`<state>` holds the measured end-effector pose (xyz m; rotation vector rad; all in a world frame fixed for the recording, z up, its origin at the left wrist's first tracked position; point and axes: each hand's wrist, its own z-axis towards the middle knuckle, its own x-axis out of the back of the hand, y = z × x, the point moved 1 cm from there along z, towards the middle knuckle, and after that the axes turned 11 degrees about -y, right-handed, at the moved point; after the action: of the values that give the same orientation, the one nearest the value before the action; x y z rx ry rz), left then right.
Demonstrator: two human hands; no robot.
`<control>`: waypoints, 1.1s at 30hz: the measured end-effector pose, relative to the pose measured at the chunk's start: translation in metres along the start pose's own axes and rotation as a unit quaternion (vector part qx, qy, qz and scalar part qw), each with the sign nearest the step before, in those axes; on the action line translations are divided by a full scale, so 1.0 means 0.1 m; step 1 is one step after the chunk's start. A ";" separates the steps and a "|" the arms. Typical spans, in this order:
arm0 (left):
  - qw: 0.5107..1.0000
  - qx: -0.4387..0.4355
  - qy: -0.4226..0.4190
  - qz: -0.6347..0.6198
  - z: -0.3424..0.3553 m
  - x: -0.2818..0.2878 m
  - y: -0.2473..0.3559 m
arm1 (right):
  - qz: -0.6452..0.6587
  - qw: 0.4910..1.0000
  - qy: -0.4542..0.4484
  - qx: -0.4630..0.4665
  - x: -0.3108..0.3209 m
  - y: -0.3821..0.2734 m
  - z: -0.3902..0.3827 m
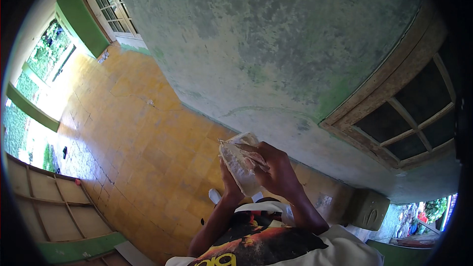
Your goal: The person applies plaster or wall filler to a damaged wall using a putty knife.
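My left hand (229, 181) holds a whitish, roughly rectangular container (229, 150) from its left side, with the fingers along the edge. It is held up in front of my body and looks smeared or crumpled, with pale material on it. My right hand (275, 170) is closed on a small pale, pinkish item (254, 156) over the container; I cannot make out what it is. Part of the container is hidden behind that hand.
A mottled wall (271, 44) with a wooden-framed window (414, 130) rises alongside a yellow tiled floor (128, 133). A panelled wooden board (44, 202) stands at left, a boxy object (365, 209) at lower right. A door (108, 10) and bright openings onto greenery lie beyond.
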<state>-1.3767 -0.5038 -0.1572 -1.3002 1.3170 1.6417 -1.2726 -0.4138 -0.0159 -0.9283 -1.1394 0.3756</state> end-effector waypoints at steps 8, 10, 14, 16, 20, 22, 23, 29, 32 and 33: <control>0.989 -0.087 0.099 0.066 -0.27 0.46 0.99 | -0.106 0.982 -0.155 -0.026 -0.91 -0.45 0.62; 0.986 -0.098 0.118 0.064 -0.34 0.49 1.23 | -0.089 0.984 -0.151 -0.024 -1.03 -0.59 0.76; 0.990 -0.134 0.023 0.047 -0.54 0.88 1.61 | -0.020 0.991 -0.130 0.017 -1.31 -0.83 1.04; 0.985 -0.164 0.005 0.048 -0.65 1.11 1.78 | -0.022 0.992 -0.125 0.022 -1.62 -0.86 1.18; 0.972 -0.211 0.073 0.076 -0.75 1.16 2.07 | -0.083 0.992 -0.095 -0.024 -1.96 -0.96 1.49; 0.968 -0.223 0.102 0.060 -0.78 1.24 2.20 | -0.103 0.992 -0.070 0.001 -1.99 -1.13 1.57; 0.965 -0.232 0.107 0.053 -0.79 1.29 2.26 | -0.121 0.991 -0.045 0.022 -2.02 -1.19 1.62; 0.958 -0.267 0.095 0.053 -0.73 1.49 2.53 | -0.171 0.977 -0.127 0.024 -2.46 -1.27 1.88; 0.954 -0.279 0.084 0.067 -0.63 1.55 2.69 | -0.116 0.984 -0.128 0.044 -2.38 -1.36 2.04; 0.952 -0.284 0.093 0.069 -0.60 1.53 2.75 | -0.117 0.984 -0.129 0.047 -2.37 -1.36 2.11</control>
<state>-1.6539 -0.6512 -0.2193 -1.7615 1.0919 2.1409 -1.5829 -0.5634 -0.0289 -0.6671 -1.4389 0.3602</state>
